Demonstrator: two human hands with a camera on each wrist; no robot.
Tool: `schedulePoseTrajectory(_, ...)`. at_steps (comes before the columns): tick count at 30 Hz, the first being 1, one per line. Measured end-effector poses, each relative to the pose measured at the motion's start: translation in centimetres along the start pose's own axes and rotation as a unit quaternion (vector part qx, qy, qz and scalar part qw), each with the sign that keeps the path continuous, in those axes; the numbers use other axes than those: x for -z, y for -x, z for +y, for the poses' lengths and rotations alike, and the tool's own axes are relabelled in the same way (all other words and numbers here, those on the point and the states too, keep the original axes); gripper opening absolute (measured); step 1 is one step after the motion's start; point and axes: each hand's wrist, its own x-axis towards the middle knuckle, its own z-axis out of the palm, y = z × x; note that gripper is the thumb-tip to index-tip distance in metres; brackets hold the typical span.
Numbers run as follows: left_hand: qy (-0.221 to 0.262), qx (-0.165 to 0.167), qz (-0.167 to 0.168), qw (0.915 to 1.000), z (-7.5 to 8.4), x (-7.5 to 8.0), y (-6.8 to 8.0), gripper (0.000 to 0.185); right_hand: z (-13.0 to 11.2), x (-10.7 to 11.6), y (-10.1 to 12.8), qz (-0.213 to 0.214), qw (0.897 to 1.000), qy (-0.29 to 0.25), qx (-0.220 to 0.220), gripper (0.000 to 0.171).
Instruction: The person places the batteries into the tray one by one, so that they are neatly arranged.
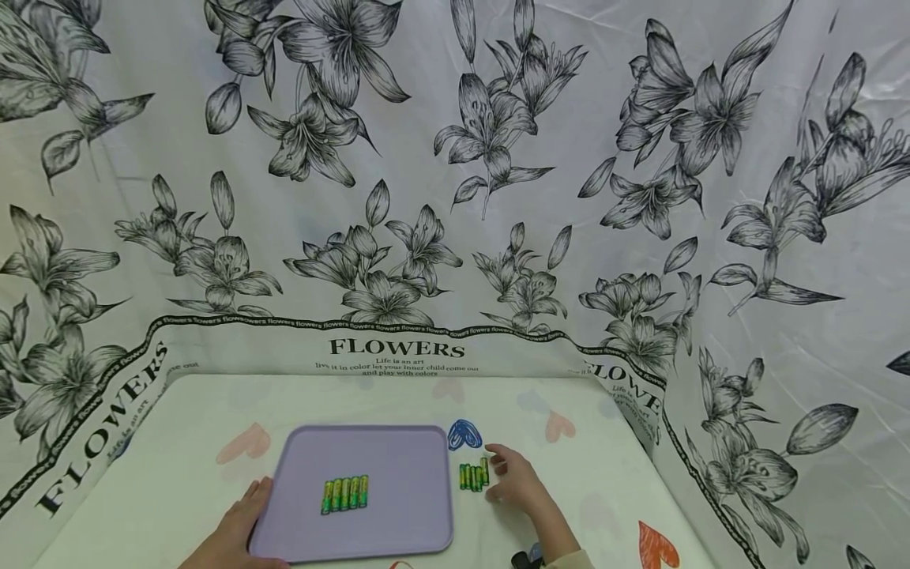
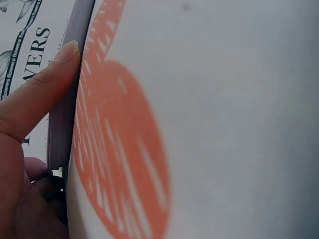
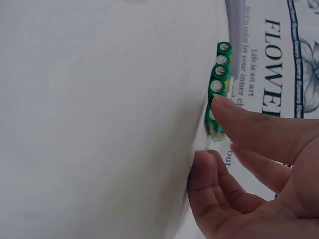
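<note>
My left hand (image 1: 238, 525) lies at the near left corner of a lilac tray (image 1: 405, 506), its fingers along the left side and its thumb at the front edge. Close up in the left wrist view, the thumb (image 2: 45, 84) presses the tray's side wall (image 2: 60, 129). Several green batteries (image 1: 344, 494) lie side by side in a row on the tray. To the right of it, another row of green batteries (image 1: 471, 477) lies on the cloth. My right hand (image 1: 517, 482) is beside the rightmost one, fingers spread apart, thumb tip overlapping the battery ends (image 3: 219, 72) in the right wrist view.
A white tablecloth (image 1: 199, 490) printed with coloured hearts covers the table. Behind and at both sides hangs a flower-printed curtain (image 1: 398, 237). A dark device (image 1: 524, 559) sits by the right wrist. The orange heart print (image 2: 124, 159) is flat on the cloth.
</note>
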Motion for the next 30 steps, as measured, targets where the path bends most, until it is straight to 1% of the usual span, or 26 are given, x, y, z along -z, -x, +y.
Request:
schedulePoseTrajectory(2, -0.007, -0.014, 0.011, 0.9998, -0.15, -0.16, 0.06, 0.115, 0.19, -0.24, -0.08, 0.002, 1.000, 0.015, 0.003, 0.077)
schedulePoseTrajectory(5, -0.018, -0.026, 0.021, 0.9993, -0.25, -0.27, 0.03, 0.114, 0.45, -0.48, -0.28, 0.009, 0.999, 0.036, 0.000, 0.068)
schedulePoseTrajectory(10, -0.029, -0.008, 0.001, 0.9995, -0.04, -0.02, -0.16, 0.115, 0.66, -0.44, -0.48, 0.015, 0.999, 0.050, 0.001, 0.056)
schedulePoseTrajectory(12, -0.032, -0.008, -0.003, 0.9994, 0.00, 0.07, -0.18, 0.114, 0.75, -0.44, -0.44, 0.016, 0.998, 0.053, 0.004, 0.054)
schedulePoseTrajectory(14, -0.038, -0.015, 0.002, 0.9991, -0.04, 0.09, -0.18, 0.113, 0.78, -0.45, -0.35, 0.017, 0.998, 0.052, 0.004, 0.054)
schedulePoseTrajectory(15, -0.039, -0.017, 0.003, 0.9991, -0.07, 0.10, -0.15, 0.113, 0.76, -0.44, -0.28, 0.019, 0.999, 0.050, 0.005, 0.054)
schedulePoseTrajectory(17, -0.033, -0.009, -0.002, 0.9994, -0.10, 0.18, -0.18, 0.114, 0.72, -0.39, -0.13, 0.024, 0.999, 0.041, 0.009, 0.054)
schedulePoseTrajectory(22, -0.021, 0.009, -0.013, 0.9996, -0.20, 0.27, -0.30, 0.117, 0.37, 0.04, 0.19, 0.033, 0.999, -0.013, 0.016, 0.056)
schedulePoseTrajectory(24, -0.032, -0.004, -0.001, 0.9995, -0.38, 0.14, -0.31, 0.117, 0.25, 0.23, 0.22, 0.031, 0.999, -0.031, 0.021, 0.057)
schedulePoseTrajectory(26, -0.035, -0.016, 0.015, 0.9992, -0.55, -0.12, -0.23, 0.117, 0.17, 0.34, 0.18, 0.030, 0.999, -0.037, 0.026, 0.057)
schedulePoseTrajectory(30, -0.046, -0.055, 0.053, 0.9960, -0.87, -0.66, -0.11, 0.115, -0.13, 0.34, 0.10, 0.029, 0.998, -0.044, 0.038, 0.056)
